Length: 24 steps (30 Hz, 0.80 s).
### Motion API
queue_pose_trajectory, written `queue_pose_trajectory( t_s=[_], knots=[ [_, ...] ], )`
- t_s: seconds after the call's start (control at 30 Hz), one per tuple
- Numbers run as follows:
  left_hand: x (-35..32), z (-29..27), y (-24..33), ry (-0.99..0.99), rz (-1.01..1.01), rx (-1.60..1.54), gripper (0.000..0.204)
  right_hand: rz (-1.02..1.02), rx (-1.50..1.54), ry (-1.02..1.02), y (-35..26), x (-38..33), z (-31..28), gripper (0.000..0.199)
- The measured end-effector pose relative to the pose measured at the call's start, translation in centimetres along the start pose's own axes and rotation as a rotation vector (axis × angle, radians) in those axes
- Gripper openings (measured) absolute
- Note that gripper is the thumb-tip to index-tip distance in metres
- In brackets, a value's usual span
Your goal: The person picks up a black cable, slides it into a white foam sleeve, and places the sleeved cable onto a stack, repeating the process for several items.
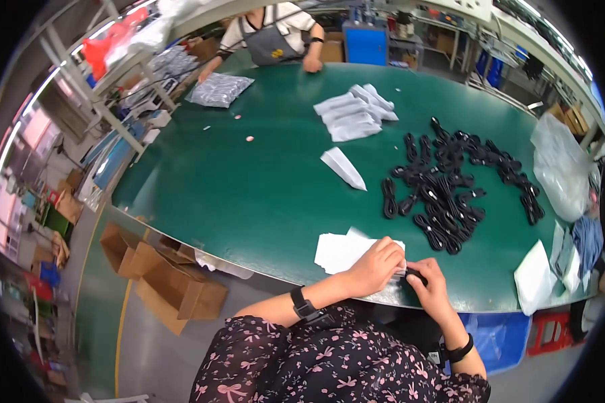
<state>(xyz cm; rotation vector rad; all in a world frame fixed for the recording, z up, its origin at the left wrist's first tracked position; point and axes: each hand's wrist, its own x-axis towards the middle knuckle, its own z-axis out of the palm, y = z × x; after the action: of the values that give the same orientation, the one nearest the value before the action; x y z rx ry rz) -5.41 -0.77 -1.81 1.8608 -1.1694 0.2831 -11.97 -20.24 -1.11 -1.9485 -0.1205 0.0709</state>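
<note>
Taking the table's middle as the clock's centre, the green table [262,181] fills most of the view. At 11 o'clock a co-worker [269,40] stands at the far edge. An open cardboard box [171,289] sits on the floor at 8 o'clock, and a blue bin [501,342] is past the near edge toward 5 o'clock. The heap of coiled black cables [444,191] spreads at 3 o'clock, with a clear plastic bag [559,168] farther out that way. The pile of whitish pouches [356,114] lies at 12 o'clock; 1 loose white pouch [343,168] rests near the middle.

At 6 o'clock is the stack of white sleeves [339,252]. The left hand [380,266] bends over its right end, fingers closed on the edge; which layer they pinch is hidden. At 5 o'clock the fingers of the right hand [431,285] grasp a small black bundle [415,274], mostly covered, close against that same end.

To do this well, I'd pinch just 1 layer so its mouth gapes, keep the rest flat under the left palm, and guide the bundle in narrow end first, with loose loops tucked so they don't snag the rim.
</note>
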Motion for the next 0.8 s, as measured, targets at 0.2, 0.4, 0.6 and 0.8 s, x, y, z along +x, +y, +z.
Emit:
queue_pose_trajectory(
  t_s=[0.2,0.4,0.6,0.8],
  knots=[
    [1.9,-1.6,-0.4,0.107,-0.168,-0.058,0.013,-0.192,0.075,0.33,-0.5,1.4,1.2,0.026],
    [3.2,-1.3,-1.5,0.124,-0.449,-0.755,0.006,-0.518,0.131,0.365,-2.9,2.7,1.4,0.028],
    [3.9,-1.4,-3.5,0.167,-0.497,-0.646,0.01,-0.602,-0.158,0.297,-2.0,4.4,0.8,0.019],
    [6.0,-10.0,-8.3,0.587,-0.714,-0.894,0.019,-0.244,-0.609,0.417,0.4,6.4,-3.1,0.027]
  ],
)
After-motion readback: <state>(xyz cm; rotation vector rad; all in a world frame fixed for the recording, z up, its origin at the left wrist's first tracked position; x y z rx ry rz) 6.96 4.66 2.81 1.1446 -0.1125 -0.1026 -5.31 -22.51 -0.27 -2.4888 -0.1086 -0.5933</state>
